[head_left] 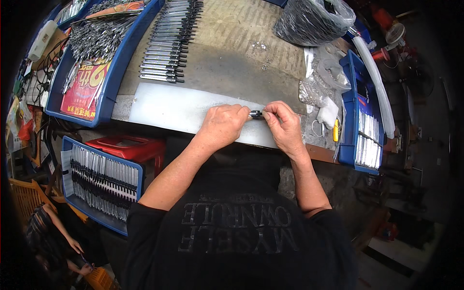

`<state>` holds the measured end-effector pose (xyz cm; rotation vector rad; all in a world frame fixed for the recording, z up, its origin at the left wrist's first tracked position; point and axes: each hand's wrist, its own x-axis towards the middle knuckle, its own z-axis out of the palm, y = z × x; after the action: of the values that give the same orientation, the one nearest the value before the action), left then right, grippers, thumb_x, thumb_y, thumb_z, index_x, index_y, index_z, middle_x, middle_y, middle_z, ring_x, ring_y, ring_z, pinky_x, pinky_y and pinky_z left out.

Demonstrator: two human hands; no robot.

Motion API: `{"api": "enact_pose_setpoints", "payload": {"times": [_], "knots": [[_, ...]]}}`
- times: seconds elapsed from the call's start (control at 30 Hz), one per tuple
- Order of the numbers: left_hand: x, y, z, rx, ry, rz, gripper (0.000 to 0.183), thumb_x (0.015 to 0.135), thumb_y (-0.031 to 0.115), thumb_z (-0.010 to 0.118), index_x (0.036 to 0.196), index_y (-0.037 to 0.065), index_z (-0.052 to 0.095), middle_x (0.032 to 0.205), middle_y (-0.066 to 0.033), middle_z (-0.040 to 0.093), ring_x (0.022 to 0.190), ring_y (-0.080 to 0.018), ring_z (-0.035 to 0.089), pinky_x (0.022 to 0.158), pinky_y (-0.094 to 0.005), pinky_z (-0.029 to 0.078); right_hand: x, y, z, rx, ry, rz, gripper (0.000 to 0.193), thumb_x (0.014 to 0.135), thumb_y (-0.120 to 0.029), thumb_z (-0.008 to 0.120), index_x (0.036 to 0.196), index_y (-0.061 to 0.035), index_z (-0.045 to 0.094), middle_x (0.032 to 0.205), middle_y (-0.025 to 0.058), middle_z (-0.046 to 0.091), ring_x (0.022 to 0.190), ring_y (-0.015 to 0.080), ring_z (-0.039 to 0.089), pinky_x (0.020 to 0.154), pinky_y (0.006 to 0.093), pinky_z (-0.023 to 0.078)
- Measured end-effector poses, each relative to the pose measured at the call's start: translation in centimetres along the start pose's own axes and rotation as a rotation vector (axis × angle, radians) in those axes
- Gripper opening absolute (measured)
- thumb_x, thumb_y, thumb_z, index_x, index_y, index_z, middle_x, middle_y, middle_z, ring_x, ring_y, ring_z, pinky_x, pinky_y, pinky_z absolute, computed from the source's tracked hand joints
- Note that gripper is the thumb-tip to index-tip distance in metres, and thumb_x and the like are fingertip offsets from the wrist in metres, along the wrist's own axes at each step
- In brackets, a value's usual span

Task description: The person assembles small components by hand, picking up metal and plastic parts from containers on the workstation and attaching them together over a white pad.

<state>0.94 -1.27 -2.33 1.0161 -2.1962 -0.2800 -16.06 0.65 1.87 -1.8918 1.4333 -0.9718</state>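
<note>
Now holding one small black-and-silver piece (255, 114), perhaps a pen, over one white board (166, 104) on the desk (227, 63): gripped in the curled fingers of the left hand (224, 122), pinched narrowly at one end by the right hand (285, 126). Mostly hidden from here. Beyond, one row of pens (167, 50), cut off above, too packed to count. Also at least three blue bins (131, 53), one bulging plastic bag (311, 24).
</note>
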Motion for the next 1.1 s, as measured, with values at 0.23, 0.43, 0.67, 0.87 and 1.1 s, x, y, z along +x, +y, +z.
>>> {"api": "enact_pose_setpoints", "payload": {"times": [0.23, 0.43, 0.67, 0.87, 1.1], "knots": [[-0.1, -0.1, 0.1, -0.004, 0.002, -0.006, 0.014, 0.073, 0.015, 0.063, 0.078, 0.005, 0.054, 0.059, -0.0058, 0.053, 0.054, -0.0224, 0.057, 0.049, -0.0336, 0.045, 0.0, 1.4, 1.5, -0.009, 0.072, -0.153, 0.008, 0.072, 0.000, 0.060, 0.078, -0.0010, 0.055, 0.080, 0.0089, 0.054, 0.077, 0.0240, 0.052, 0.067, 0.0331, 0.042], [-0.1, 0.0, 0.0, -0.006, -0.004, -0.021, 0.014, 0.073, 0.016, 0.062, 0.078, 0.006, 0.054, 0.060, -0.0058, 0.053, 0.055, -0.0228, 0.057, 0.049, -0.0338, 0.045, -0.2, 1.7, 1.6, -0.108, 0.111, -0.236, 0.009, 0.072, 0.000, 0.061, 0.078, -0.0020, 0.056, 0.080, 0.0088, 0.054, 0.077, 0.0240, 0.052, 0.066, 0.0331, 0.042], [-0.1, -0.1, 0.1, -0.010, -0.008, -0.018, 0.015, 0.073, 0.016, 0.063, 0.078, 0.006, 0.054, 0.060, -0.0060, 0.054, 0.056, -0.0226, 0.058, 0.050, -0.0336, 0.045, -0.2, 0.9, 1.1, -0.144, 0.135, -0.216, 0.009, 0.072, 0.000, 0.061, 0.078, -0.0010, 0.054, 0.074, 0.0100, 0.054, 0.070, 0.0246, 0.053, 0.063, 0.0331, 0.042], [-0.1, -0.1, 0.0, -0.011, 0.007, -0.006, 0.015, 0.073, 0.017, 0.063, 0.077, 0.005, 0.054, 0.060, -0.0061, 0.054, 0.056, -0.0228, 0.057, 0.049, -0.0336, 0.045, -0.6, 0.3, 1.0, -0.072, 0.090, -0.104, 0.006, 0.076, -0.001, 0.059, 0.080, 0.0001, 0.055, 0.071, 0.0100, 0.056, 0.065, 0.0222, 0.054, 0.060, 0.0309, 0.043], [-0.1, -0.1, 0.1, 0.008, -0.001, -0.007, 0.015, 0.074, 0.017, 0.062, 0.077, 0.005, 0.054, 0.060, -0.0062, 0.054, 0.055, -0.0234, 0.057, 0.049, -0.0340, 0.045, -1.1, 0.7, 0.7, 0.126, 0.017, 0.156, 0.007, 0.079, -0.004, 0.058, 0.084, 0.0005, 0.057, 0.073, 0.0085, 0.059, 0.064, 0.0146, 0.055, 0.058, 0.0261, 0.044]]}}
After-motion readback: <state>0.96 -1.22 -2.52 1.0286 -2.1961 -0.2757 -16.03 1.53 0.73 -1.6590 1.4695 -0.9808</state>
